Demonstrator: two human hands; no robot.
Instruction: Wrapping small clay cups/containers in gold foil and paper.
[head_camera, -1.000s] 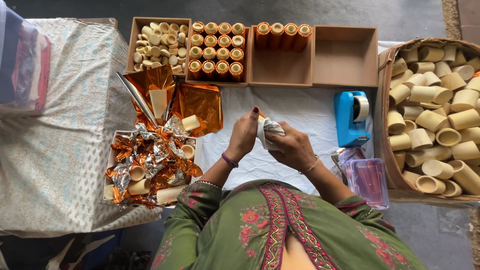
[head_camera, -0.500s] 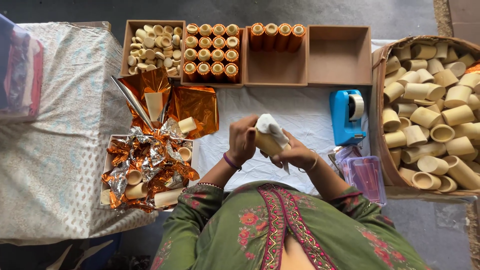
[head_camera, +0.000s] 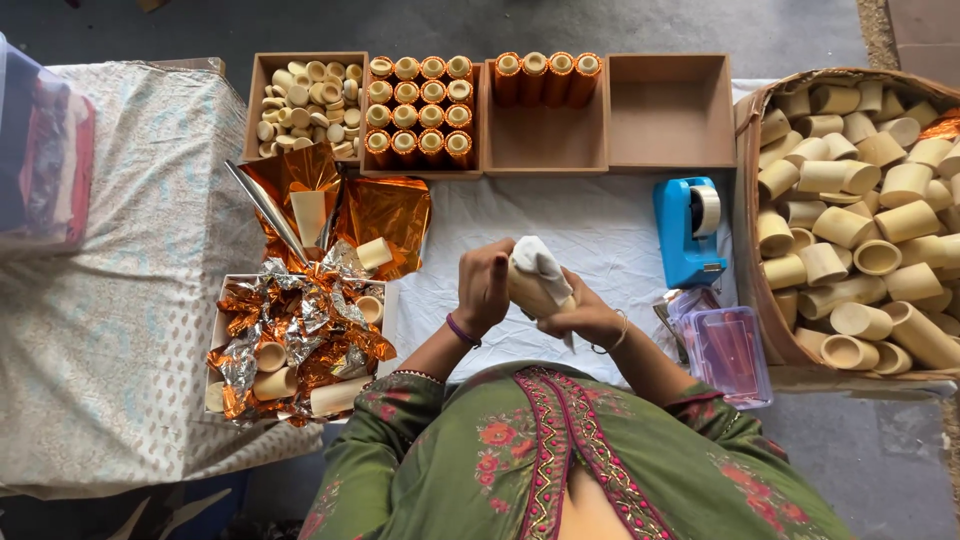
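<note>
Holding a short tan cardboard-like tube over the white-cloth worktop, just in front of the body, the right hand has its grip clenched round the tube's lower barrel while the left hand pinches a crumpled white paper wad sitting at the tube's top end. Tube looks light and stiff but thin-walled, so probably dents if squeezed hard; best taken round the middle of the barrel, as now. Wad is soft, flimsy, likely tears or slips out easily; fingertip hold at the rim suits it. Near the left hand: open box of crinkled copper-orange foil scraps with a few bare tubes mixed in. Beyond it, wooden trays of small caps and foil-wrapped tubes. To the right a blue tape dispenser and a big carton of bare tan tubes.
</note>
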